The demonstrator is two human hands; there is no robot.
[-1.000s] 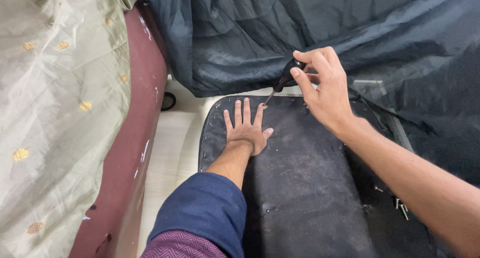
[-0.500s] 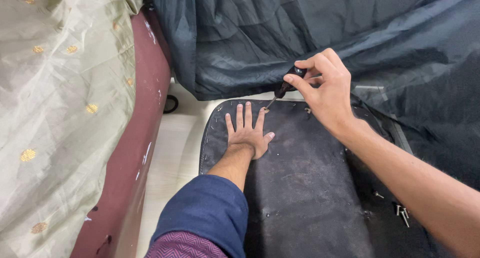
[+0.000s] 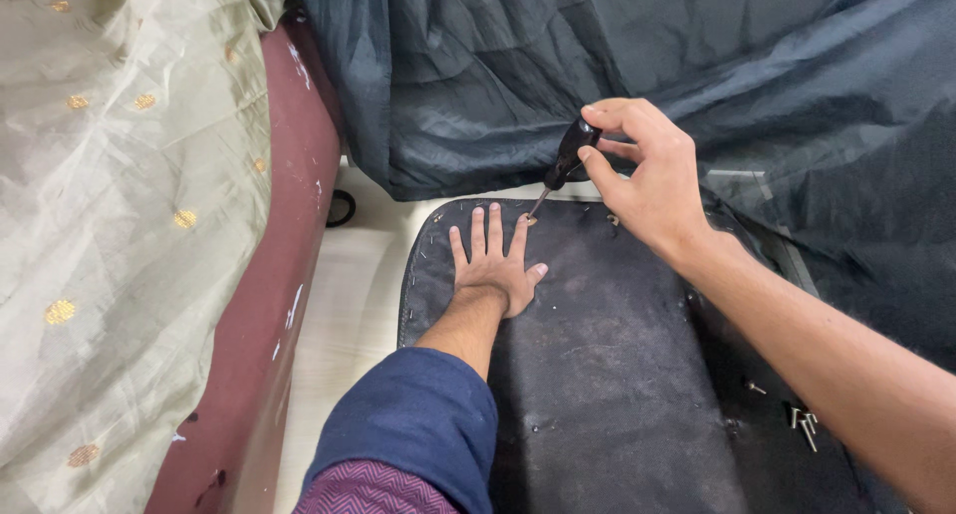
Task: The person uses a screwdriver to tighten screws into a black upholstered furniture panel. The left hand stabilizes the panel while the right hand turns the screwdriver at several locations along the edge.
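The far side of the scene is filled by a dark blue-grey sheet [image 3: 637, 76], which is draped in loose folds and falls down to the floor. The left side is taken up by a pale green cloth [image 3: 110, 225] dotted with small gold spots, spread over a piece of furniture whose scuffed maroon edge [image 3: 289, 275] is left uncovered. Between that edge and the work, a strip of cream floor [image 3: 354, 315] is seen, with a small black ring lying on it near the sheet. On the floor a black padded panel [image 3: 607, 375] is laid flat; its dusty fabric face is turned up and staples are seen along its far rim. The left hand [image 3: 495, 270] is pressed flat on the panel near that rim, fingers spread wide and nothing gripped, the forearm covered by a dark blue sleeve [image 3: 413, 424]. The right hand [image 3: 652, 180] is held above the far rim, its fingers curled closed round the black handle of a screwdriver [image 3: 563, 165], which is tilted so that the tip is set at the panel's surface just beside the left fingertips. A few small silver screws [image 3: 802, 424] are gathered at the panel's right side, near the right forearm.
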